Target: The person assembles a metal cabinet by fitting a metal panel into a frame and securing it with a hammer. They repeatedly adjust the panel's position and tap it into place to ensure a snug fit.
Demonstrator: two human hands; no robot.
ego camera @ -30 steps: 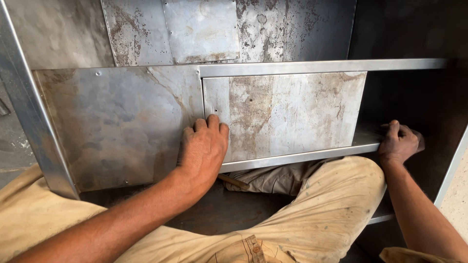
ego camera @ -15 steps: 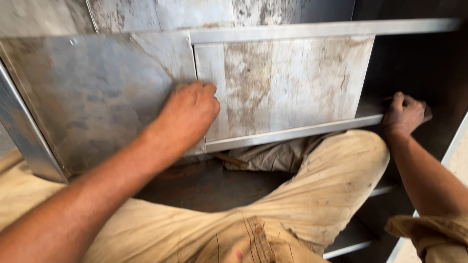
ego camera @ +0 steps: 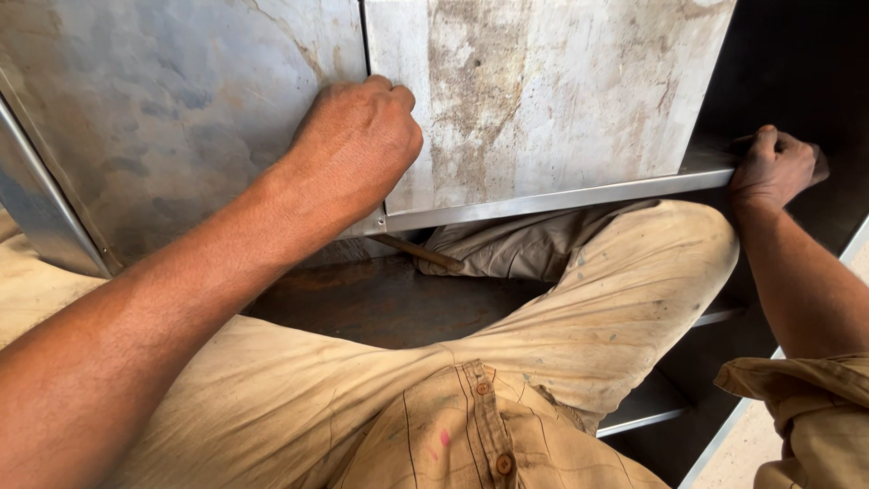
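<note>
— Against the seam of the right-hand steel panel (ego camera: 543,100), the left hand (ego camera: 358,149) has its fingers curled tight together, knuckles pressing at the panel's left edge.
— And the right hand (ego camera: 777,167)?
— Fingers bunched over the far end of the panel's bottom flange (ego camera: 561,196), thumb on top.
— So what step?
— Looks like seating the panel beside the left sheet (ego camera: 172,109). Next would likely need steady, even pressure along that flange, above the bent knee (ego camera: 652,272).
</note>
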